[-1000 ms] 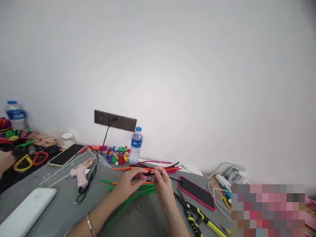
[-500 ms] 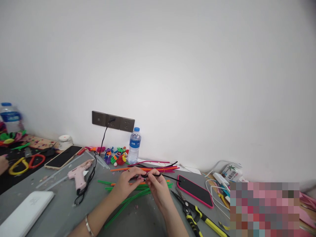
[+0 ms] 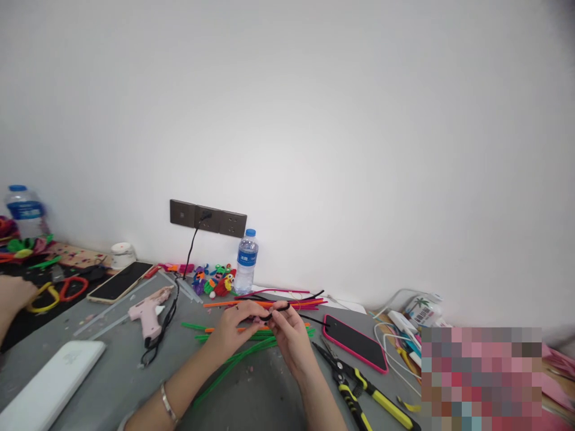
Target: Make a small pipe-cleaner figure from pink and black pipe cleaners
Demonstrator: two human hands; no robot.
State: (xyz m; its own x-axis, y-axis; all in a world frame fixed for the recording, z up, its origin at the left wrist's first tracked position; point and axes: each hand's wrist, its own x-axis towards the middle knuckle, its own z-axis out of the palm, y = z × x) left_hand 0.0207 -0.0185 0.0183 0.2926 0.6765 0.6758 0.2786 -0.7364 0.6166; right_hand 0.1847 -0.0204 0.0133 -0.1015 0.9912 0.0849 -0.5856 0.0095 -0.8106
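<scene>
Both of my hands hold a black pipe cleaner point(image 3: 282, 307) above the grey table, fingertips close together. My left hand point(image 3: 240, 329) pinches one part, though its fingers partly cover what is there. My right hand point(image 3: 290, 338) grips it just beside the left; a curved part shows over those fingers, and a straight black end reaches right toward a pink-cased phone point(image 3: 354, 343). Under and around my hands lie green pipe cleaners point(image 3: 240, 362). Behind them are orange pipe cleaners point(image 3: 218, 304) and red ones.
Pliers point(image 3: 345, 377) with yellow-black handles lie at right. A pink glue gun point(image 3: 147, 316), a white power bank point(image 3: 54, 383) and another phone point(image 3: 121, 281) are at left. Small figures point(image 3: 218, 282) and a water bottle point(image 3: 247, 261) stand behind. Another person's hand point(image 3: 15, 299) is near scissors point(image 3: 56, 293).
The black pipe cleaner now curves higher over my right fingers, while both hands stay close together. At far left the other person's hand has come further into view. The whole view has shifted slightly.
</scene>
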